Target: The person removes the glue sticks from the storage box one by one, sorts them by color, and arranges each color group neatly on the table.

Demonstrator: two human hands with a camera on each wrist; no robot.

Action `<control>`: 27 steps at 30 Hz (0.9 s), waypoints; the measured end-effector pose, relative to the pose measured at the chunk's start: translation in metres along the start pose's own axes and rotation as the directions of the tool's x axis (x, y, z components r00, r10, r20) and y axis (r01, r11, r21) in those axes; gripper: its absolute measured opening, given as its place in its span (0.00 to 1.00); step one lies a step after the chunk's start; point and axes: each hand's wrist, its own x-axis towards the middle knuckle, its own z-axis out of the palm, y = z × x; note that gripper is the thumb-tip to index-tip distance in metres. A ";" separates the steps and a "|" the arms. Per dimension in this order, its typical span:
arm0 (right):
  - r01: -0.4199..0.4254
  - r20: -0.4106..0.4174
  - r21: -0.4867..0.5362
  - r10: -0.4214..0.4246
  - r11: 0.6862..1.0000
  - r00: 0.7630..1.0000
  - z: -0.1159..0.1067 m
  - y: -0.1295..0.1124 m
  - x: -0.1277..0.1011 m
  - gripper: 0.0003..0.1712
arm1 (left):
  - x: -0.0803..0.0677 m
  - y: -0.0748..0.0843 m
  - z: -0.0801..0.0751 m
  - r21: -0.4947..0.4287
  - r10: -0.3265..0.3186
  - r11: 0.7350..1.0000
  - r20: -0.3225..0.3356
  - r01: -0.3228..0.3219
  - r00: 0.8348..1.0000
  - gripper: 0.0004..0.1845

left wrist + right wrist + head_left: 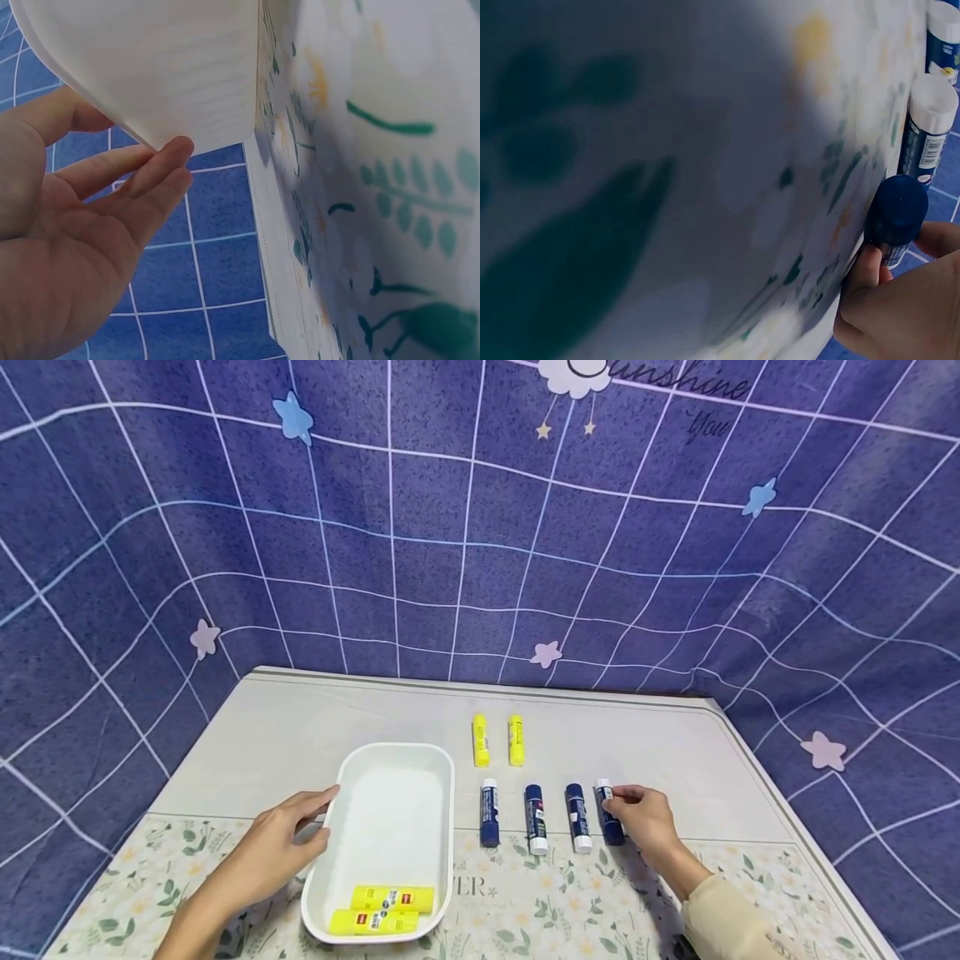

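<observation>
At the right end of a row of navy glue sticks, my right hand [647, 817] pinches a navy glue stick [611, 827] with a white far end. The right wrist view shows its dark blue near end [900, 206] between thumb and fingers. My left hand [281, 839] touches the left side of a white tray [393, 814] with extended fingers, thumb and forefinger spread apart. In the left wrist view, fingertips [176, 154] meet the tray's outer wall. Two yellow glue sticks [393, 898] lie side by side at the tray's near end.
Left of the held one lie three more navy glue sticks [536, 818], one with its white end pointing away. Two yellow glue sticks [481, 740] lie behind them. A purple-blue grid curtain [465, 577] hangs at the table's far edge, and a floral cover [570, 902] lies in front.
</observation>
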 end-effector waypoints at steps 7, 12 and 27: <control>0.018 -0.031 -0.085 -0.021 0.996 0.999 0.000 -0.001 -0.001 0.19 | -0.001 0.000 0.000 0.008 0.005 1.000 -0.014 -0.005 1.000 0.31; 0.005 -0.050 -0.117 -0.011 0.993 0.999 0.001 -0.001 -0.001 0.19 | 0.000 0.000 -0.001 0.015 0.001 1.000 -0.012 -0.001 1.000 0.31; 0.056 0.043 -0.161 -0.050 0.985 0.998 -0.021 -0.017 0.007 0.31 | 0.000 0.001 0.000 0.016 0.010 1.000 -0.018 -0.010 1.000 0.30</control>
